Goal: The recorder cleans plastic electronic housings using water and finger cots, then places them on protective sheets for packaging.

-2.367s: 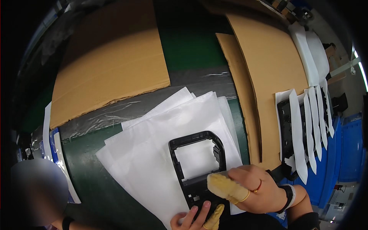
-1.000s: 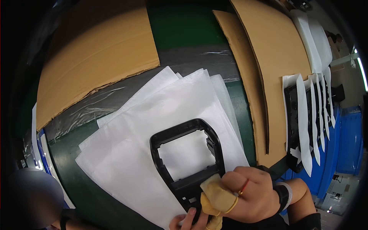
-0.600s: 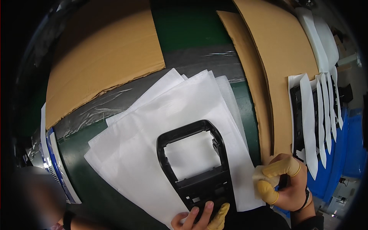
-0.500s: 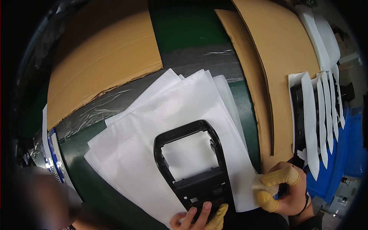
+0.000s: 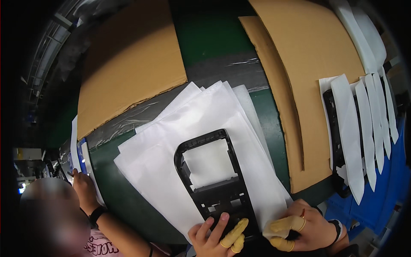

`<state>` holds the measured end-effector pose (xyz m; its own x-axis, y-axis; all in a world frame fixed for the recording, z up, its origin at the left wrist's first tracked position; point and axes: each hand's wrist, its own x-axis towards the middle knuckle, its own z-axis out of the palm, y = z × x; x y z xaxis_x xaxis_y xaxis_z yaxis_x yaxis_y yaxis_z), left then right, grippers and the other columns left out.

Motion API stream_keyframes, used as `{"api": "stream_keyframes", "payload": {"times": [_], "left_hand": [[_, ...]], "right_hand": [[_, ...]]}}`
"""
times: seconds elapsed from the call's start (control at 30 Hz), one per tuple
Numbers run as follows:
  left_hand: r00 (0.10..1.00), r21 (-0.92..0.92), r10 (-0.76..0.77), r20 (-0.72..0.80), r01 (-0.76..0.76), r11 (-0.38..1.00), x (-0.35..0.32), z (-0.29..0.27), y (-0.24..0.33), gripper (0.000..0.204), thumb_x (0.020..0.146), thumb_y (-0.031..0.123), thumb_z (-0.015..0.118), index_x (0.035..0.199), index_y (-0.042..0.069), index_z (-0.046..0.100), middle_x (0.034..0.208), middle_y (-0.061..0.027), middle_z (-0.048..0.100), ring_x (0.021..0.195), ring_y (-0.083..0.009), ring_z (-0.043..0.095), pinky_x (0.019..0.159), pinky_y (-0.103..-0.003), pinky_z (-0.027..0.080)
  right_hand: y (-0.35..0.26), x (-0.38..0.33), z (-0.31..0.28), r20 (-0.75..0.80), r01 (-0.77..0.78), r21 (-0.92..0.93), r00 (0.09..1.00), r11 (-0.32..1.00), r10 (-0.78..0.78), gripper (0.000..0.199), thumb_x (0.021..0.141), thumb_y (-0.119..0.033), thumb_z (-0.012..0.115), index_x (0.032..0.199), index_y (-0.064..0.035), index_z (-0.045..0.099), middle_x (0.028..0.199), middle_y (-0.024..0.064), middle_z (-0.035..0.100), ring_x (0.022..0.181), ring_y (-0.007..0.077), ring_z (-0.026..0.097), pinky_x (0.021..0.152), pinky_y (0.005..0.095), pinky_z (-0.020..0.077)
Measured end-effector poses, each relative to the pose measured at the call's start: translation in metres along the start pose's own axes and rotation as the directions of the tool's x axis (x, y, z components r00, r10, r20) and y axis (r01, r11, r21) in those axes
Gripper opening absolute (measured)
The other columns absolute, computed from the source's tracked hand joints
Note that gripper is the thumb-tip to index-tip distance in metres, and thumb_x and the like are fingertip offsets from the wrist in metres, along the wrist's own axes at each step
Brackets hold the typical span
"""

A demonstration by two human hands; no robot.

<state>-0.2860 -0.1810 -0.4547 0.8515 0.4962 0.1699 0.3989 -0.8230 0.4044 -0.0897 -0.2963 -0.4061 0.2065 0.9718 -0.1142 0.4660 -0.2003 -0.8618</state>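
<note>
A black plastic trim panel (image 5: pixel 185 171) with a large rectangular opening lies on a stack of white foam sheets (image 5: pixel 150 158). My left hand (image 5: pixel 216 237) rests on its near end, fingers over the face, with yellow finger cots on some of them. Close to the panel's lower right edge, my right hand (image 5: pixel 304 227) is closed, thumb and forefinger in yellow cots. Between these fingers is a small pale piece (image 5: pixel 270 230), cloth-like, mostly covered by the fingertips. Whether it touches the panel I cannot tell.
Brown cardboard sheets (image 5: pixel 317 51) lie at the right, and another cardboard sheet (image 5: pixel 132 55) at the far left. More black panels (image 5: pixel 336 128) stand between white foam sheets on the right, beside a blue bin (image 5: pixel 364 210). Another person's arm (image 5: pixel 122 229) reaches in at the left.
My right hand has come left and down, closer to the panel's near end, still pinching the pale piece. The other person's arm and hand now show at the left. My view has shifted slightly.
</note>
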Motion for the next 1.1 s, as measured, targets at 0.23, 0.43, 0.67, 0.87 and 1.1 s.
{"api": "stream_keyframes", "payload": {"times": [0.23,0.43,0.67,0.87,1.1], "left_hand": [[1.000,-0.051,0.003,0.000,-0.003,0.999,0.004,0.000,0.006,0.034,0.075,0.026,0.065,0.110,0.025,0.065,0.132,-0.0049,0.047,0.119,-0.0254,0.038,0.094,-0.039,0.031],[0.994,0.016,-0.103,0.026,0.102,0.995,-0.007,0.000,0.002,0.036,0.067,0.022,0.069,0.104,0.020,0.067,0.129,-0.0049,0.048,0.118,-0.0301,0.036,0.094,-0.040,0.034],[0.995,-0.011,-0.100,0.020,0.100,0.995,0.001,-0.001,0.012,0.038,0.068,0.021,0.067,0.107,0.020,0.065,0.131,-0.0051,0.047,0.118,-0.0308,0.036,0.095,-0.040,0.033],[0.999,-0.002,-0.045,0.015,0.045,0.999,0.002,-0.014,0.020,0.042,0.077,0.019,0.063,0.118,0.018,0.058,0.131,-0.0090,0.046,0.119,-0.0305,0.039,0.094,-0.041,0.034],[0.999,-0.117,-0.051,0.008,0.052,0.992,0.004,-0.032,0.031,0.039,0.082,0.015,0.057,0.122,0.018,0.055,0.137,-0.0158,0.037,0.123,-0.0431,0.033,0.100,-0.049,0.026]], "right_hand": [[0.021,-0.018,0.013,0.051,0.173,-0.068,0.984,0.983,-0.169,0.036,0.068,-0.024,0.078,0.096,-0.0101,0.061,0.088,0.0063,0.059,0.079,0.0241,0.057,0.085,0.0376,0.0440],[0.019,-0.012,0.007,-0.039,0.077,0.003,0.996,0.997,-0.077,0.029,0.073,-0.020,0.072,0.097,-0.0061,0.062,0.081,0.0084,0.059,0.076,0.0269,0.058,0.078,0.0351,0.0433],[-0.011,-0.004,-0.022,-0.266,0.087,0.046,0.961,0.995,-0.072,0.037,0.073,-0.013,0.073,0.102,-0.0030,0.052,0.088,0.0122,0.058,0.076,0.0257,0.058,0.067,0.0329,0.0461],[-0.002,-0.005,-0.017,-0.086,0.071,0.860,0.996,0.505,0.007,0.033,0.093,-0.010,0.047,0.123,-0.0036,0.033,0.117,0.0097,0.045,0.108,0.0168,0.047,0.091,0.0316,0.0389],[0.009,-0.015,-0.020,-0.165,0.149,0.913,0.986,0.379,0.010,0.029,0.091,-0.021,0.051,0.115,-0.0066,0.043,0.106,0.0160,0.050,0.098,0.0263,0.051,0.081,0.0379,0.0440]]}}
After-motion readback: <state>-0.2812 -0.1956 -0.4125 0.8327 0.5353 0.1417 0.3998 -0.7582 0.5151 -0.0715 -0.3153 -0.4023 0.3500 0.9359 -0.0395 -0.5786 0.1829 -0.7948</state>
